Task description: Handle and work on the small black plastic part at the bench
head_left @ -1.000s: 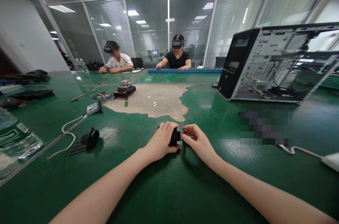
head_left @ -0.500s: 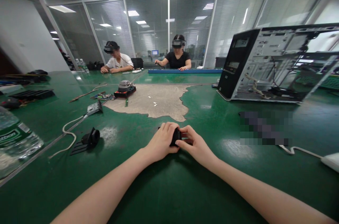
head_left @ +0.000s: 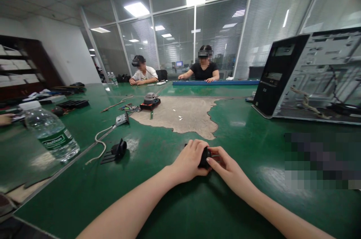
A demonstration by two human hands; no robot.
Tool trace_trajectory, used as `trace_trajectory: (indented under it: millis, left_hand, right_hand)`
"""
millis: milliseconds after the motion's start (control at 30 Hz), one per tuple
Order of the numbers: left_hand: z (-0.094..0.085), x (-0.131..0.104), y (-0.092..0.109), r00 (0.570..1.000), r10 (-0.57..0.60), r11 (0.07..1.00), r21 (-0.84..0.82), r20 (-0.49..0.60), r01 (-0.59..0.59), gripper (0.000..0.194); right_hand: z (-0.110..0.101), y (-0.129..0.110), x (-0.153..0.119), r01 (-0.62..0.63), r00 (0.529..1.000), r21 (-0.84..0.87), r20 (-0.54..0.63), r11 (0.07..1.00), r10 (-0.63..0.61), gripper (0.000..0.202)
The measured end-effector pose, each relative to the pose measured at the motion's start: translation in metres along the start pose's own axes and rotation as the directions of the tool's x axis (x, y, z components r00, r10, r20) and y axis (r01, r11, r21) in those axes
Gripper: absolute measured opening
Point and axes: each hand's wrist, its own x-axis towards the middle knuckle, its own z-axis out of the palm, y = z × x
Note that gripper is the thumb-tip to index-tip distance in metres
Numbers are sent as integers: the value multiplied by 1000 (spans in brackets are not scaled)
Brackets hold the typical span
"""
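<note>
A small black part is held low over the green table in front of me, mostly covered by my fingers, so its exact kind does not show. My left hand wraps over it from the left and above. From the right, the thumb and fingertips of my right hand pinch its edge. Left of my hands lies a black round piece with a slotted flat bracket.
A water bottle stands at left, with a metal box and pale cable nearby. A motor-like unit sits on the bare patch. An opened computer case stands at right. Two people sit across the table.
My view has swung left, so the scene sits further right and more of the bottle shows. Both hands stay on the black part with little change in grip.
</note>
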Motion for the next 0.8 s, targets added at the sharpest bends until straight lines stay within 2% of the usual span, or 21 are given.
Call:
trace_trajectory:
  millis: [233, 433, 500, 700, 800]
  left_hand:
    - [-2, 0, 1, 1000, 16, 1000, 13, 2, -16, 60]
    - [0, -1, -1, 1000, 11, 1000, 16, -3, -10, 62]
    - [0, -1, 0, 1000, 6, 1000, 13, -10, -6, 60]
    - [1, -1, 1, 1000, 16, 998, 54, -6, -15, 63]
    - [3, -2, 2, 999, -11, 996, 92, -44, 15, 62]
  right_hand:
    - [2, -3, -4, 76, 997, 27, -13, 997, -76, 15]
    - [1, 2, 1, 16, 998, 22, -54, 1000, -15, 27]
    - [0, 0, -1, -4, 1000, 7, -26, 1000, 4, 25]
    - [1, -4, -7, 85, 996, 20, -33, 996, -84, 21]
    - [1, -2, -7, 90, 994, 9, -63, 996, -89, 16]
